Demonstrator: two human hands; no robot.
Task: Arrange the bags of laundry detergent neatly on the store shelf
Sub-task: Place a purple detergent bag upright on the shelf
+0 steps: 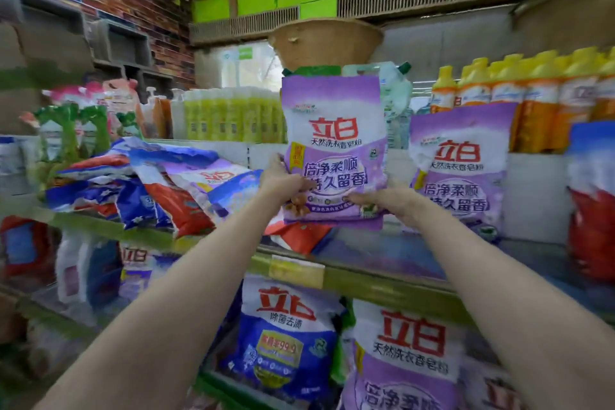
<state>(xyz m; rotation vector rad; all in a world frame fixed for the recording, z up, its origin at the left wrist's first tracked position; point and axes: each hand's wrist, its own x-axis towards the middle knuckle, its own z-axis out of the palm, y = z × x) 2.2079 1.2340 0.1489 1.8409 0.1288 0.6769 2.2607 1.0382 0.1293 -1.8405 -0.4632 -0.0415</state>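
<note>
I hold a purple and white detergent bag [332, 130] upright above the middle shelf [366, 280]. My left hand [279, 180] grips its lower left edge and my right hand [382, 201] grips its lower right corner. A second purple bag [461, 170] stands upright against the shelf's back wall, just right of the held one. A messy heap of blue, red and purple bags [166, 186] lies flat on the same shelf to the left. A red and blue bag [592, 196] stands at the far right.
Yellow-green bottles [229, 113] and orange bottles with yellow caps [532, 96] line the shelf above. Blue [286, 339] and purple [406, 356] detergent bags stand on the lower shelf. A woven basket [326, 40] sits up top. Bare shelf floor [382, 253] lies between the heap and the standing bag.
</note>
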